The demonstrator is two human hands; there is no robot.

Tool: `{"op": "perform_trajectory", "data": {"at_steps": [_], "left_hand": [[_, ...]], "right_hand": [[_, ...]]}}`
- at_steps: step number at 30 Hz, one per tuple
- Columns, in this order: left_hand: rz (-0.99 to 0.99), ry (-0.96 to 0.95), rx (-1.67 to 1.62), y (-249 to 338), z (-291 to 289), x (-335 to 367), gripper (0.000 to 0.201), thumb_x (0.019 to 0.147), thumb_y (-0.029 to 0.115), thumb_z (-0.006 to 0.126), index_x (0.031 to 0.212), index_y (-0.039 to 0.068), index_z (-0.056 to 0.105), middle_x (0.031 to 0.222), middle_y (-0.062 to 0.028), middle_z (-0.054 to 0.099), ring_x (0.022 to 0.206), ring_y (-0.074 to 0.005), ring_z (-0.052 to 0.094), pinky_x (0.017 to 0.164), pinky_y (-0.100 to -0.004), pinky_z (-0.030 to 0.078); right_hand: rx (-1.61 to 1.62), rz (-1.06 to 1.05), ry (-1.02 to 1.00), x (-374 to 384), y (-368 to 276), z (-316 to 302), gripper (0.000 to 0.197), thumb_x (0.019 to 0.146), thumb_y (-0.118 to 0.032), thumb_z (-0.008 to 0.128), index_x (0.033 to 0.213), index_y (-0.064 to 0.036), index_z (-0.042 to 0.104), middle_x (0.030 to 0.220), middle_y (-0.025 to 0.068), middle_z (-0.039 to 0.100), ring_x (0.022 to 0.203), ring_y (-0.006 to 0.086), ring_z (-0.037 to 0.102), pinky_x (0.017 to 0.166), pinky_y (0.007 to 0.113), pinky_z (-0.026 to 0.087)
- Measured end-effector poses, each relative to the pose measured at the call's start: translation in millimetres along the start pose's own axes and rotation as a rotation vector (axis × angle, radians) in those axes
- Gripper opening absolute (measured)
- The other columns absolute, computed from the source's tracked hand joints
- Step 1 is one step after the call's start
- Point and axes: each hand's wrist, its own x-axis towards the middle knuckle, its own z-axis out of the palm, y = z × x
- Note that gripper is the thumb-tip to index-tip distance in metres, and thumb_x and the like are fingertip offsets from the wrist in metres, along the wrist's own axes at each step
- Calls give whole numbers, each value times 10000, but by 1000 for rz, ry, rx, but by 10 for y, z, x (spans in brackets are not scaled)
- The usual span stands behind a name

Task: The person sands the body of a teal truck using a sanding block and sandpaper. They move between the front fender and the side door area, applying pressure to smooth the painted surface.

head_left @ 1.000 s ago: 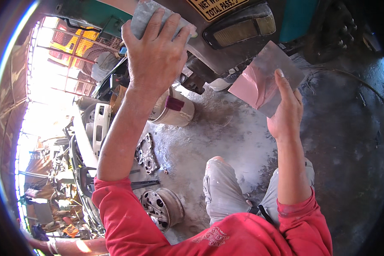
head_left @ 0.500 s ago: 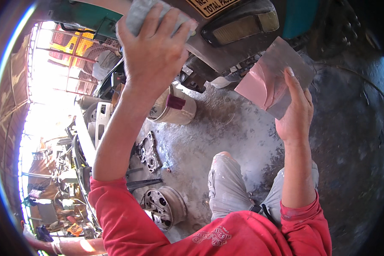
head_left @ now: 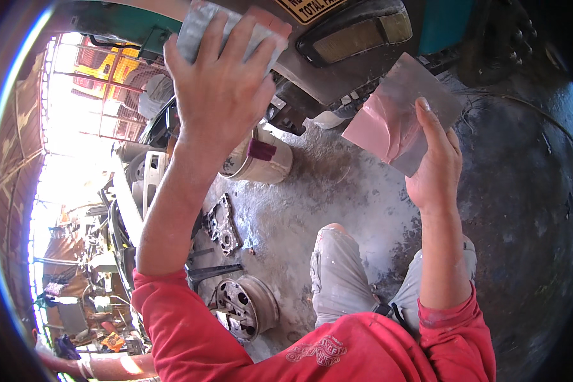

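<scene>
My left hand [head_left: 219, 108] is raised at the top, its fingers laid over a thin grey putty spreader [head_left: 194, 30] held at the dark vehicle panel [head_left: 328, 79]. Pink filler shows along the spreader's right end. Whether the blade touches the panel is hard to tell. In my right hand [head_left: 438, 162] is a flat grey mixing plate [head_left: 436, 89], tilted, with the thumb on top and the other fingers underneath. A thick smear of pink filler paste [head_left: 382, 127] covers the plate's left half.
A rectangular lamp [head_left: 363, 41] sits in the panel between my hands. Below stand a whitish bucket [head_left: 270, 167] with a dark red cloth [head_left: 261, 150] on its rim, a flat metal engine part [head_left: 223, 229] and a steel wheel rim [head_left: 264, 309]. Assorted scrap lies at the far left.
My left hand has shifted slightly left and down, and the spreader has turned so more pink filler shows on it. My right hand and the plate have drifted slightly left.
</scene>
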Motion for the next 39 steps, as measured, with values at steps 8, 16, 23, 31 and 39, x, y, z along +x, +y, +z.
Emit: {"op": "perform_trajectory", "data": {"at_steps": [8, 16, 23, 31, 39], "left_hand": [[-56, -163, -128, 196, -48, 446, 527, 884, 414, 729, 1316, 112, 749, 1475, -115, 627, 1452, -329, 531, 1102, -560, 448], [7, -48, 107, 178, 198, 52, 452, 881, 361, 774, 1330, 320, 765, 1358, -1, 645, 1392, -253, 537, 1022, -657, 393], [-253, -149, -961, 242, -274, -542, 516, 865, 356, 858, 1343, 169, 805, 1442, -93, 661, 1346, -359, 627, 1098, -571, 506], [-205, -292, -1407, 999, -252, -995, 616, 845, 250, 898, 1434, 130, 766, 1497, -167, 633, 1407, -363, 598, 1176, -476, 461], [-324, -61, -1878, 738, -296, -1253, 628, 880, 300, 831, 1463, 84, 743, 1528, -211, 628, 1410, -378, 603, 1207, -507, 424]], "right_hand": [[-218, 13, -43, -28, 113, 27, 555, 1036, -430, 783, 1478, -103, 708, 1442, 103, 550, 1437, 269, 551, 1137, 466, 535], [-78, 75, -31, 75, 174, 64, 668, 993, -482, 829, 1486, -76, 632, 1452, 128, 601, 1378, 247, 591, 1104, 435, 545], [-117, 2, -187, -75, 90, 64, 523, 1088, -499, 716, 1253, -5, 767, 1257, 86, 701, 1180, 142, 629, 1029, 310, 486], [-87, -74, -166, -83, 182, 129, 458, 1120, -419, 685, 1192, 29, 749, 1187, 93, 729, 1080, 128, 648, 944, 301, 523], [216, 165, -203, -67, 337, 115, 406, 1015, -264, 829, 1306, -33, 666, 1274, 89, 698, 1203, 177, 682, 1000, 380, 570]]}}
